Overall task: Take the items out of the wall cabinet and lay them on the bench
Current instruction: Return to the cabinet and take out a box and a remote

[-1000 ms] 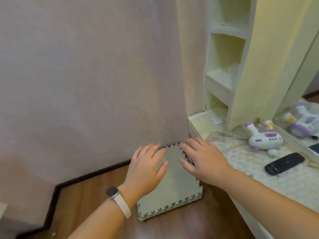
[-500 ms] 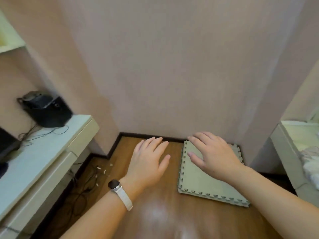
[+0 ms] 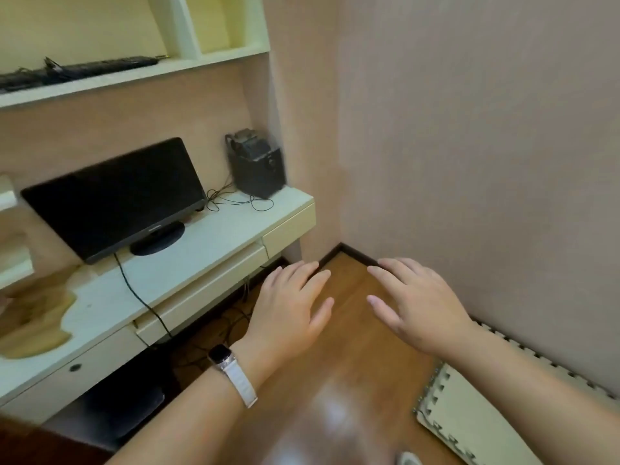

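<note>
My left hand (image 3: 290, 308), with a watch on its wrist, hovers palm down over the wooden floor with straight fingers and holds nothing. My right hand (image 3: 414, 305) hovers beside it, also flat and holding nothing. A pale wall shelf unit (image 3: 214, 57) hangs at the upper left, and a black keyboard (image 3: 84, 68) lies on its shelf. Below it stands a cream desk (image 3: 208, 236). A grey-green foam puzzle mat (image 3: 466, 411) lies on the floor at the lower right, under my right forearm.
On the desk stand a black monitor (image 3: 117, 196) and a black speaker (image 3: 256, 169) with thin cables. More cables (image 3: 218, 327) trail on the floor under the desk. A pink wall (image 3: 469, 129) closes the right side and meets the floor at a dark skirting board.
The view has swung left, from the right-hand shelves and toys to the desk. Both hands have come off the foam mat, which now lies at the lower right.
</note>
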### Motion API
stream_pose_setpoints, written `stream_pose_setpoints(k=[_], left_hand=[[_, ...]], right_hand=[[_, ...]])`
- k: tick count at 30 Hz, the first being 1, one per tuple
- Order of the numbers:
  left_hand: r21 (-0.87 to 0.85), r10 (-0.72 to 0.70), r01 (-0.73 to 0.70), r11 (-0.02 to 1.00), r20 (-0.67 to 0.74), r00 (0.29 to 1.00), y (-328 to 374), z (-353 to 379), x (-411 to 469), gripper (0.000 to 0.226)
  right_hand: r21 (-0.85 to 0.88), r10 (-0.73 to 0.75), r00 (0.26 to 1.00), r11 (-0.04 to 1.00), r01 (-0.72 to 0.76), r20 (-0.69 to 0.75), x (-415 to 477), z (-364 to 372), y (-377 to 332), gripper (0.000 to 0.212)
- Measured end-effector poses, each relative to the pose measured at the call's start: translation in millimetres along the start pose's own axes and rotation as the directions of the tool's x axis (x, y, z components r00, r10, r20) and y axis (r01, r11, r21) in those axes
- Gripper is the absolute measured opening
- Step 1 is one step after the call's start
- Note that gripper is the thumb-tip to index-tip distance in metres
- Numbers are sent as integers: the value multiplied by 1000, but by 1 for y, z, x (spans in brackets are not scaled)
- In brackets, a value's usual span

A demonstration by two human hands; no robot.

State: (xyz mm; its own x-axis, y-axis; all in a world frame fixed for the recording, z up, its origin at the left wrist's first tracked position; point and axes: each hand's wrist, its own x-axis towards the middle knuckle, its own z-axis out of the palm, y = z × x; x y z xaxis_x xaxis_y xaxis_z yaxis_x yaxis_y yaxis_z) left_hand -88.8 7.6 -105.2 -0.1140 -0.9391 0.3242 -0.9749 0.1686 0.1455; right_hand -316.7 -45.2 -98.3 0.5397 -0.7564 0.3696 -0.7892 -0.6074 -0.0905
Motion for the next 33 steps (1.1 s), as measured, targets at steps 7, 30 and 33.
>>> stream_pose_setpoints(k=[7,30,33], left_hand=[[80,-146,147,986,-24,989,-7,12,68,50],[189,-323,347,919,-147,935,-66,39,220,43],[164,-316,343,925,-169,933,-99,39,239,44]], right_hand=[[82,-149,988,986,147,25,81,29,61,52],[99,-430,903,897,430,-26,294,69,147,48],[71,-436,900,897,436,-17,331,81,136,51]])
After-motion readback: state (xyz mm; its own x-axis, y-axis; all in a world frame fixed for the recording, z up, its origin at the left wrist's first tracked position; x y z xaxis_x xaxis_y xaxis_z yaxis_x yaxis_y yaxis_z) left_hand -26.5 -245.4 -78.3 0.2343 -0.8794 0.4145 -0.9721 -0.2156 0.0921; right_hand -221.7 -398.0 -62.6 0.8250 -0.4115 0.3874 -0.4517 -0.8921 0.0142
